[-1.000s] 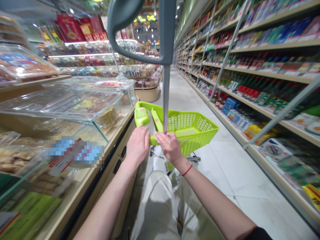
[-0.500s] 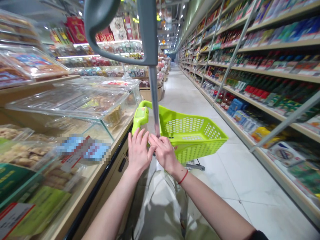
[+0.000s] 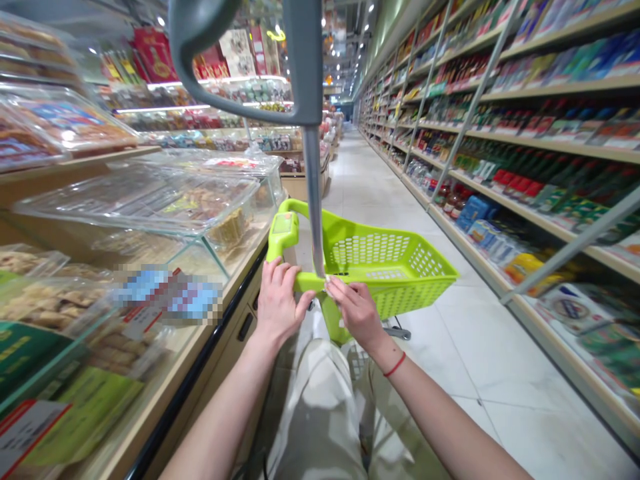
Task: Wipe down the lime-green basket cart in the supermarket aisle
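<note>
A lime-green plastic shopping basket (image 3: 400, 267) on wheels stands in the aisle in front of me. A grey pull handle (image 3: 305, 87) rises from its near rim on a metal rod (image 3: 315, 207). My left hand (image 3: 278, 303) is closed over the near rim, left of the rod's foot. My right hand (image 3: 356, 312) pinches at the rim just right of the rod's foot; a red string circles that wrist. The basket looks empty inside.
Glass-lidded display cases (image 3: 150, 207) of baked snacks run along my left. Long shelves of bottles and packets (image 3: 525, 133) line the right. A white tiled aisle floor (image 3: 470, 360) stretches ahead between them. My light trousers show below.
My hands have spread apart along the basket rim, the right one moving right and lower. The left fingers, spread half a second ago, now curl over the rim. The view shifted slightly.
</note>
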